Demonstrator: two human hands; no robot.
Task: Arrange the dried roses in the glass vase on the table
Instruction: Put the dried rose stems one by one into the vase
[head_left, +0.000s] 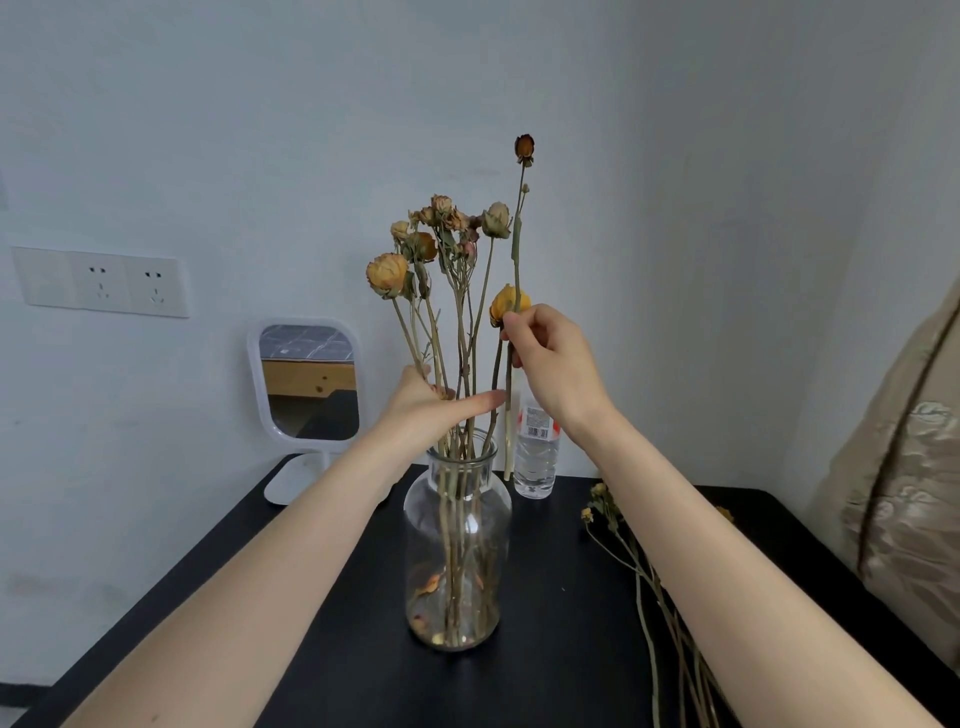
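Dried roses (447, 228) stand bunched in a clear glass vase (457, 551) at the middle of the black tabletop (332, 649), roughly eight faded heads in tan, pink and orange showing above the rim; the exact count is hard to make out where they crowd together. Your left hand (426, 405) is wrapped loosely around the stems just above the vase neck, thumb stretched out to the right, gathering them. Your right hand (545, 358) pinches one long single stem (517, 249) between thumb and fingertips, held upright just right of the bunch, with a small dark orange bud at its top and its cut end hanging outside the vase beside the neck. A bright yellow bloom (506, 304) sits right against those fingers; whether it is gripped too cannot be told. More loose dried stems (644, 571) lie on the tabletop to the right of the vase, partly hidden under your right forearm, so their number is unclear. One plastic water bottle (535, 457) stands behind the vase; its label carries a barcode, but the print is too small to read. One white-framed standing mirror (306, 379) sits at the back left corner. On the wall, a white plate holds two sockets (127, 286). A beige patterned fabric (904, 493) fills the right edge.
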